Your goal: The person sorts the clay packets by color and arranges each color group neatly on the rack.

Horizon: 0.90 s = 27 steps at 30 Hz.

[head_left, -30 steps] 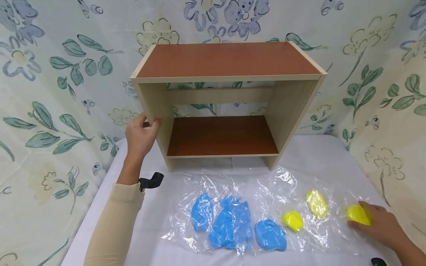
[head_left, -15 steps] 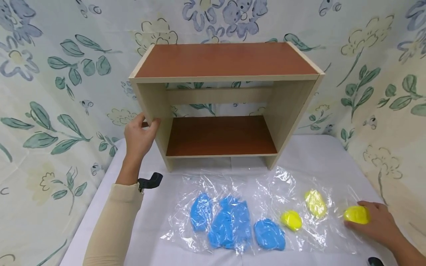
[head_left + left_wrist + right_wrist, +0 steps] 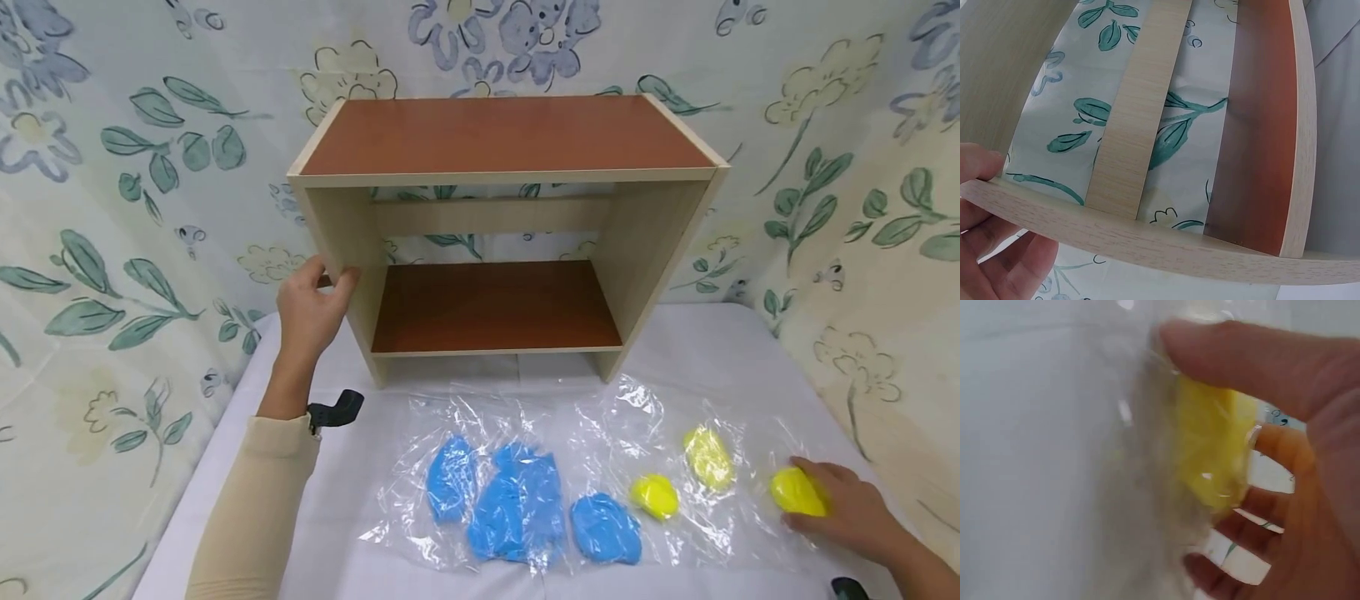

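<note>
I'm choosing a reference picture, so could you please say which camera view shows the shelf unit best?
The head view: the shelf unit stands wholly in frame, slightly covered by the left hand. The left wrist view shows just part of it, close up; the right wrist view shows none.

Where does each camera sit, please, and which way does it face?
Head: person's head, facing forward and down at the shelf and clear plastic; left sleeve, left hand, right hand show.
Left wrist: on that wrist, looking into the shelf; part of the left hand shows.
Right wrist: on that wrist, facing the held yellow lump; part of the right hand shows.
Shared: head and left wrist both show the shelf.
</note>
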Each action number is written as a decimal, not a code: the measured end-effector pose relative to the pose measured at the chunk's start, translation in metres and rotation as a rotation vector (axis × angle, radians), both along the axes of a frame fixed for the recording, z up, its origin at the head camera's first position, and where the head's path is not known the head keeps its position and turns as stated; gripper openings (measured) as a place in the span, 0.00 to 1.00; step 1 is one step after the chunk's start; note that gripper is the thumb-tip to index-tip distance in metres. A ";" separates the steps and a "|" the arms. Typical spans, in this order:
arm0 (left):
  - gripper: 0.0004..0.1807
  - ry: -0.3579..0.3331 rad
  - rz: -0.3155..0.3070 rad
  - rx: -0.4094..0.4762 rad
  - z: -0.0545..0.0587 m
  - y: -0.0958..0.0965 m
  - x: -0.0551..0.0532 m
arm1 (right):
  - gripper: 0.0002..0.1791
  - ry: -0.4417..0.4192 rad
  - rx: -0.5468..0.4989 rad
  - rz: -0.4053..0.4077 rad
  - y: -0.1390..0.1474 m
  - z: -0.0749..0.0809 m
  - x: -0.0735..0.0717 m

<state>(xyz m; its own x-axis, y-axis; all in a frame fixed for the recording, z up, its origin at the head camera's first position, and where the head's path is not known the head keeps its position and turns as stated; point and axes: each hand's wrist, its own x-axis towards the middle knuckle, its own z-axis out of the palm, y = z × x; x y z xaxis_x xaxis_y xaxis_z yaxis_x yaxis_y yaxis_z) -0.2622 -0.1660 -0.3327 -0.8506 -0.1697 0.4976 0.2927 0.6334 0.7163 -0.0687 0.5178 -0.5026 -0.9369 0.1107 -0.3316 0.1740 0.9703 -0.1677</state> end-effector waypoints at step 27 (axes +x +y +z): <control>0.22 0.029 -0.004 -0.013 0.000 -0.001 0.001 | 0.57 0.445 0.061 -0.365 -0.024 0.085 -0.008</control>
<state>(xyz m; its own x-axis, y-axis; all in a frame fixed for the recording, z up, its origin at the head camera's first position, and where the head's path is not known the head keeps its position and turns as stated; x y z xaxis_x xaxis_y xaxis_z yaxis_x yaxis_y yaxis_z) -0.2611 -0.1669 -0.3328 -0.8362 -0.1600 0.5245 0.3159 0.6413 0.6993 -0.0763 0.4938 -0.4172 -0.8823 0.4593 0.1029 0.4247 0.8711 -0.2467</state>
